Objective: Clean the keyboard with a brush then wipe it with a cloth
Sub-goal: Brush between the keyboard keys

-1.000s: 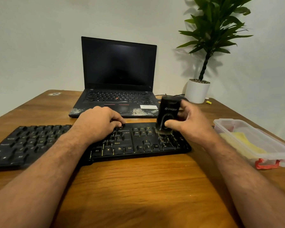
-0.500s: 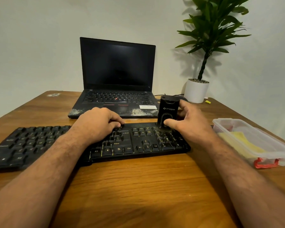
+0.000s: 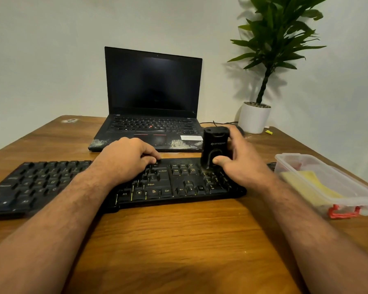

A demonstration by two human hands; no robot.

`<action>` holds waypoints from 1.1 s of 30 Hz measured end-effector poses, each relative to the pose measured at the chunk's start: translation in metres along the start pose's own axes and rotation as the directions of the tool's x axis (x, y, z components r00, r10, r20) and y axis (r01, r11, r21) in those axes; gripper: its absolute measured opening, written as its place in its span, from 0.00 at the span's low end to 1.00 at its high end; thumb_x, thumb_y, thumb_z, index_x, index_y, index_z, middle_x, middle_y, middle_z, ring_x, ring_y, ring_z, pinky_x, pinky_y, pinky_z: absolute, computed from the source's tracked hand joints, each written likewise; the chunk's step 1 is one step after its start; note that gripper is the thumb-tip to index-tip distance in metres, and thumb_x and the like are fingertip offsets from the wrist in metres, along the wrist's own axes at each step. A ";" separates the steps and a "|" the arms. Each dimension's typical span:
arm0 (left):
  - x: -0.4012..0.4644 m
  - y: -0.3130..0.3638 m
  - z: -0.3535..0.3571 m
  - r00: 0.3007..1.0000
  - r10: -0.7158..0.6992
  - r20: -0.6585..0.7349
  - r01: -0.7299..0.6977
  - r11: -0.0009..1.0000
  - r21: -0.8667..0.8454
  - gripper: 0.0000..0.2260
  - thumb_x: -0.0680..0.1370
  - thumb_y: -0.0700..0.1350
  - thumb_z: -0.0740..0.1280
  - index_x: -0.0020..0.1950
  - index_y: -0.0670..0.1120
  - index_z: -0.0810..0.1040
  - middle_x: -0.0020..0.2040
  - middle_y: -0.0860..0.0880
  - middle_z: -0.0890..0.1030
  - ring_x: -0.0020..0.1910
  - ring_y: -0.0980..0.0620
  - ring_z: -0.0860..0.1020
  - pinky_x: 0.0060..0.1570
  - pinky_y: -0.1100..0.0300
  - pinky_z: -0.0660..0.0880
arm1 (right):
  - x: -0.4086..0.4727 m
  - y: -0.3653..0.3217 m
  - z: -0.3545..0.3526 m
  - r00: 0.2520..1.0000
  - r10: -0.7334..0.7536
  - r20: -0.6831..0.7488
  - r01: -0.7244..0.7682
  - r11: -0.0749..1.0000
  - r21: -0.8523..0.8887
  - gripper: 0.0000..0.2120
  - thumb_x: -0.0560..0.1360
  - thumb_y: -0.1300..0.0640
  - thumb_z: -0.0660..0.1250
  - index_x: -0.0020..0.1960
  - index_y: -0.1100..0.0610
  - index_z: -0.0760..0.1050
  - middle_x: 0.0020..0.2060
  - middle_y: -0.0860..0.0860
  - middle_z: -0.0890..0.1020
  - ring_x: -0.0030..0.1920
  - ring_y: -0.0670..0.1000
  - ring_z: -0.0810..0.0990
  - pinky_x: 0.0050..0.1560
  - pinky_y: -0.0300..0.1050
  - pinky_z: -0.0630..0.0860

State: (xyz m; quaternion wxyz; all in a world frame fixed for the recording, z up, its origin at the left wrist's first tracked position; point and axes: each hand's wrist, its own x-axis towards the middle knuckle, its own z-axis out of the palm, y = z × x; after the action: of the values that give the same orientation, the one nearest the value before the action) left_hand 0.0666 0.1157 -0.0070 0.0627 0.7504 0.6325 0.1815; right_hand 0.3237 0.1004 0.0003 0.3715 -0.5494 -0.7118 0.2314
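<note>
A black keyboard (image 3: 51, 183) lies across the wooden table (image 3: 179, 240) in front of me. My right hand (image 3: 240, 164) grips a black block-shaped brush (image 3: 215, 145), held upright with its bristles down on the number pad at the keyboard's right end. My left hand (image 3: 125, 160) rests on the keys near the Enter key, fingers curled down onto them, holding nothing. A yellow cloth (image 3: 312, 185) lies inside a clear plastic box (image 3: 353, 187) to the right of the keyboard.
An open black laptop (image 3: 153, 98) with a dark screen stands behind the keyboard. A potted plant in a white pot (image 3: 254, 117) sits at the back right, with a cable beside it. The box has a red clip at its near end.
The brush has shifted slightly away from me along the number pad and stands more upright. My left hand has stayed where it was on the keys.
</note>
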 end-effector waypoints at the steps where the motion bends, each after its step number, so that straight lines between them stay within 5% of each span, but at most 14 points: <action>1: 0.000 0.000 0.000 1.000 -0.001 -0.003 0.001 1.000 0.000 0.08 0.80 0.53 0.67 0.55 0.66 0.81 0.56 0.58 0.83 0.56 0.55 0.79 0.62 0.49 0.76 | 0.001 0.003 -0.006 0.999 0.036 -0.025 -0.036 0.999 -0.013 0.31 0.76 0.67 0.68 0.72 0.45 0.63 0.61 0.47 0.79 0.56 0.47 0.79 0.60 0.53 0.77; 6: 0.000 -0.001 0.000 1.000 0.001 -0.007 -0.001 1.000 0.003 0.08 0.80 0.53 0.66 0.55 0.67 0.81 0.56 0.58 0.83 0.56 0.55 0.79 0.62 0.49 0.76 | 0.000 0.014 -0.024 0.985 0.081 -0.152 -0.095 0.992 -0.085 0.30 0.74 0.68 0.69 0.69 0.46 0.65 0.56 0.49 0.80 0.60 0.53 0.79 0.64 0.58 0.75; 9: 0.000 0.001 -0.001 1.000 0.006 -0.005 -0.006 1.000 0.001 0.08 0.80 0.53 0.66 0.55 0.66 0.81 0.56 0.58 0.83 0.56 0.55 0.79 0.62 0.49 0.76 | -0.001 0.007 -0.011 0.996 0.056 -0.068 -0.057 0.998 -0.013 0.30 0.75 0.66 0.69 0.69 0.44 0.64 0.53 0.43 0.79 0.59 0.50 0.79 0.61 0.56 0.77; 14: -0.002 0.001 0.000 1.000 0.002 -0.012 -0.002 1.000 0.003 0.08 0.80 0.53 0.66 0.55 0.66 0.82 0.56 0.57 0.83 0.55 0.55 0.79 0.61 0.51 0.76 | 0.000 0.001 0.000 0.999 -0.002 0.038 0.002 1.000 0.011 0.31 0.75 0.65 0.70 0.71 0.44 0.64 0.61 0.45 0.79 0.61 0.47 0.78 0.61 0.51 0.76; 18: -0.001 0.000 0.000 1.000 0.003 -0.018 -0.003 1.000 0.003 0.08 0.80 0.53 0.66 0.55 0.66 0.82 0.56 0.58 0.83 0.55 0.55 0.79 0.61 0.51 0.76 | 0.001 0.013 -0.018 0.993 0.053 -0.101 -0.057 0.998 -0.036 0.31 0.73 0.66 0.70 0.69 0.43 0.65 0.57 0.47 0.81 0.59 0.51 0.79 0.63 0.60 0.76; 27: -0.001 0.000 0.000 1.000 0.002 -0.017 -0.002 1.000 0.005 0.08 0.80 0.53 0.67 0.54 0.67 0.81 0.55 0.57 0.83 0.54 0.54 0.79 0.59 0.51 0.77 | -0.008 -0.007 -0.013 0.998 -0.001 0.070 0.002 1.000 -0.016 0.26 0.74 0.56 0.74 0.67 0.38 0.70 0.52 0.42 0.80 0.54 0.45 0.80 0.47 0.42 0.77; 30: -0.001 0.001 0.000 1.000 0.003 -0.014 -0.003 1.000 0.011 0.08 0.80 0.54 0.66 0.54 0.67 0.81 0.55 0.57 0.83 0.54 0.54 0.79 0.59 0.51 0.77 | -0.013 -0.003 -0.011 0.999 -0.036 -0.022 0.034 0.998 -0.061 0.26 0.74 0.56 0.73 0.68 0.40 0.69 0.50 0.38 0.76 0.54 0.43 0.77 0.46 0.40 0.74; 33: 0.000 0.001 0.000 1.000 0.005 -0.007 -0.005 1.000 0.014 0.08 0.80 0.54 0.66 0.55 0.67 0.81 0.56 0.57 0.83 0.54 0.54 0.79 0.60 0.50 0.77 | -0.019 0.007 -0.015 0.999 -0.033 0.020 0.030 0.988 0.152 0.23 0.73 0.64 0.73 0.60 0.42 0.74 0.47 0.44 0.83 0.51 0.45 0.82 0.47 0.43 0.81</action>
State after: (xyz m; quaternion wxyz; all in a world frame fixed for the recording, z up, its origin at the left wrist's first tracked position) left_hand 0.0674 0.1151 -0.0064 0.0548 0.7518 0.6320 0.1800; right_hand 0.3426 0.0828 -0.0010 0.4078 -0.5057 -0.7048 0.2848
